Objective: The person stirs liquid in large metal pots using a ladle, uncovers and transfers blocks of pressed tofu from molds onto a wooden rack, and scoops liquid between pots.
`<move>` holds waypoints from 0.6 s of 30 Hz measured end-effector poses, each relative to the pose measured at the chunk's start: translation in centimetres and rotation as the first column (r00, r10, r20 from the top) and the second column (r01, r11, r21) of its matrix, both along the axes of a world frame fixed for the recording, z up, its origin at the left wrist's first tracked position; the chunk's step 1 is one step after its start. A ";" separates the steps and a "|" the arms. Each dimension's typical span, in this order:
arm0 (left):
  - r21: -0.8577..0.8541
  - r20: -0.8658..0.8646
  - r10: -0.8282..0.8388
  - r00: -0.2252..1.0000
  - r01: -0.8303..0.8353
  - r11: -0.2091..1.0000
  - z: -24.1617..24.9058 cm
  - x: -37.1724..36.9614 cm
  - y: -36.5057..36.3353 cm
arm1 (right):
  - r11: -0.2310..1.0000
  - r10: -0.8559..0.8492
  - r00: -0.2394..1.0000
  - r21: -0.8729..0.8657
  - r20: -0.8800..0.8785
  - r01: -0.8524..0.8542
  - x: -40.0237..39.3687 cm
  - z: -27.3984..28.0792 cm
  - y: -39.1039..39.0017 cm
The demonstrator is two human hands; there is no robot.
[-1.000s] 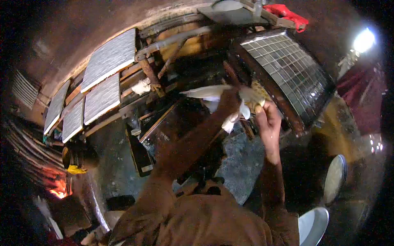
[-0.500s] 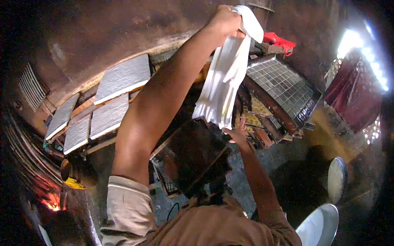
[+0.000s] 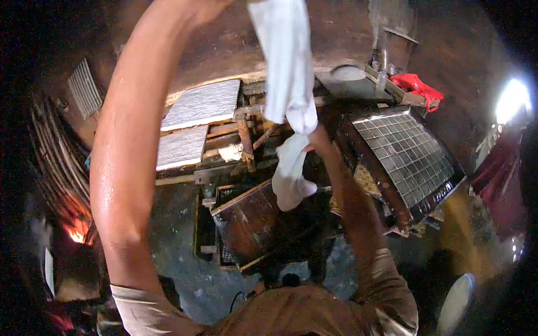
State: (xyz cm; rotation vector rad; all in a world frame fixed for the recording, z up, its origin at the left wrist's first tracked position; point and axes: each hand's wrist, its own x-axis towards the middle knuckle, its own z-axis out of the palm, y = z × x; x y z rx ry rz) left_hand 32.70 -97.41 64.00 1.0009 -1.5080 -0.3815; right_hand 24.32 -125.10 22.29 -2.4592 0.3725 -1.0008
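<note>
A long, ridged white pliable strip point(image 3: 283, 67) hangs from the top edge of the view; I cannot make out its material. My left hand point(image 3: 210, 7) is raised at the top edge beside it, its fingers cut off by the frame. From there the strip hangs as if held by that hand. Lower down, my right hand point(image 3: 316, 141) grips the strip where it narrows, and a loose bulging tail dangles below. Beneath that tail is a dark brown tabletop point(image 3: 252, 224), set at an angle.
White textured slabs point(image 3: 203, 103) lie on a wooden rack at the back. To the right stands a tilted frame with a metal grid point(image 3: 400, 154), near a red cloth point(image 3: 417, 89). A fire point(image 3: 75, 232) burns at left beside stacked poles point(image 3: 53, 151). A round pale pan point(image 3: 455, 305) is at lower right.
My left arm has moved up and left, carrying its hand to the top edge. My right hand has risen and closed around the lower strip. The view has shifted.
</note>
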 end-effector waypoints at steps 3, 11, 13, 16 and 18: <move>-0.014 0.181 0.161 0.970 -0.161 0.987 -4.1 3.7 0.2 | 0.566 0.076 0.985 0.807 0.153 -0.169 -5.1 10.6 0.1; 0.358 0.239 0.116 0.964 -0.198 0.912 -28.7 -2.7 -6.0 | 0.654 -0.142 0.687 0.589 0.712 -0.475 -17.9 33.7 -7.9; 0.533 0.046 -0.028 0.999 -0.001 0.846 -31.3 -6.6 -6.5 | 0.820 -0.112 0.629 0.430 0.769 -0.379 -21.5 37.6 -11.9; 0.520 -0.162 -0.069 0.984 0.144 0.842 -34.7 -9.2 -6.3 | 0.917 0.028 0.448 0.156 0.893 -0.367 -25.7 40.6 -7.9; 0.530 -0.241 -0.061 0.969 0.184 0.828 -36.7 -8.6 -5.2 | 0.972 0.108 0.439 -0.001 0.892 -0.236 -28.5 39.9 -9.3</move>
